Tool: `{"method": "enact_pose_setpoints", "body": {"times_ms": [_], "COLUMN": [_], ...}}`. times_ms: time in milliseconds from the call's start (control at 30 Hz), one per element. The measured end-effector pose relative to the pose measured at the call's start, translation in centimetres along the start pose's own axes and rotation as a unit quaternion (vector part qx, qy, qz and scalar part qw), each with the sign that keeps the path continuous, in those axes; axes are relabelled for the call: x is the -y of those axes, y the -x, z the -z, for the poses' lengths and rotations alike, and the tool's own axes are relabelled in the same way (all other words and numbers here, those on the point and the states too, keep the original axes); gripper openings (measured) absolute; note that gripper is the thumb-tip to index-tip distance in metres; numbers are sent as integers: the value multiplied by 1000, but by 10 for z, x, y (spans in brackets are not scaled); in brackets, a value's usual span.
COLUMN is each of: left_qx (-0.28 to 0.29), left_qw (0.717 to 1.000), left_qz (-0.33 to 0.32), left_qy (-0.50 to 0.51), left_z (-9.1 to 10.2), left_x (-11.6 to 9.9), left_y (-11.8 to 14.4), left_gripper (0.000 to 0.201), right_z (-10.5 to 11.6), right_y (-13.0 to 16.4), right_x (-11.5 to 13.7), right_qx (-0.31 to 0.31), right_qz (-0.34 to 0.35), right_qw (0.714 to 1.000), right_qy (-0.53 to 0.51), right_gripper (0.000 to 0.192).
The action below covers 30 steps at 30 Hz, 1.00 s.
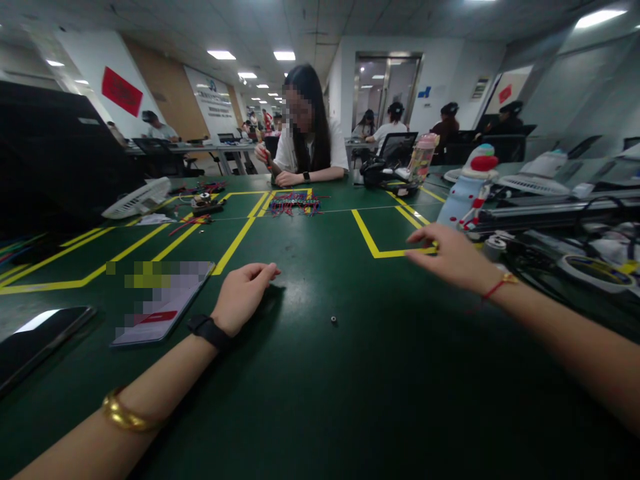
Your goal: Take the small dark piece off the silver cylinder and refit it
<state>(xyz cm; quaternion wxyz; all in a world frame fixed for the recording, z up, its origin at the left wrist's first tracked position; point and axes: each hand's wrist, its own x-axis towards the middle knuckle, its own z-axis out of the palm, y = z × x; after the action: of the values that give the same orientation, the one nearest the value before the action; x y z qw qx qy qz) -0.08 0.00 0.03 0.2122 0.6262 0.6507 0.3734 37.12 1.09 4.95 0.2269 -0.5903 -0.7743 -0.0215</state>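
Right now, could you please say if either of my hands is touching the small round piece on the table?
No, the small round piece lies on the table, clear of the left hand and the right hand.

Small round metal piece [333, 321] on green surface [325, 407], lower centre of frame, between left hand [243, 293] (left of centre) and right hand [447, 257] (right of centre), nearer the camera than both. Flat black phone [43, 343] lower left; flat lilac rectangular slab [185, 300] between phone and left hand. Blue snowman-shaped bottle [459, 200] just behind right hand. Red-and-blue wire bundle [294, 203] upper centre, before white-shirted seated person [337, 147].
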Motion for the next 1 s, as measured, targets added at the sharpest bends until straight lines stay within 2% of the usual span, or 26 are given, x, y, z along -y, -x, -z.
{"method": "enact_pose_setpoints", "body": {"times_ms": [67,167,233,300,367,433,500,567,600,633,700,800,900,1000], "left_qx": [2,4,5,6,6,6,9,11,12,13,12,12,14,14], "left_qw": [1000,1000,1000,1000,1000,1000,1000,1000,1000,1000,1000,1000,1000,1000], "left_qz": [4,3,-2,-6,-9,-10,-11,-9,-11,-14,-18,-21,-21,-21], "left_qy": [-6,-11,-13,-10,-4,1,1,-6,-9,-12,-15,-16,-16,-19], "left_z": [0,0,0,0,0,1,1,1,1,1,1,1,0,0], "left_x": [0,-1,-2,-2,-2,-1,0,0,0,0,-1,-1,-1,0], "left_y": [0,1,2,2,2,2,1,1,1,1,1,1,1,1], "left_gripper": [44,45,45,44,42,41,42,42,43,43,43,42,42,42], "right_z": [-22,-49,-58,-59,-50,-34,-12,11,21,31,46,58,62,67], "right_y": [15,36,44,43,35,21,6,-6,-10,-13,-14,-10,-6,-4], "right_x": [49,99,112,111,98,74,41,0,-22,-43,-81,-117,-130,-131], "right_qx": [91,127,126,124,106,48,-49,-142,-158,-147,-51,89,134,122], "right_qz": [120,166,175,171,133,77,22,-41,-82,-130,-201,-221,-220,-235], "right_qw": [979,955,952,953,961,978,992,989,983,977,974,970,966,964], "right_qy": [-134,-212,-216,-219,-218,-188,-115,-11,44,80,91,39,4,-10], "right_gripper": [32,37,31,22,21,24,27,29,30,31,34,39,42,46]}}
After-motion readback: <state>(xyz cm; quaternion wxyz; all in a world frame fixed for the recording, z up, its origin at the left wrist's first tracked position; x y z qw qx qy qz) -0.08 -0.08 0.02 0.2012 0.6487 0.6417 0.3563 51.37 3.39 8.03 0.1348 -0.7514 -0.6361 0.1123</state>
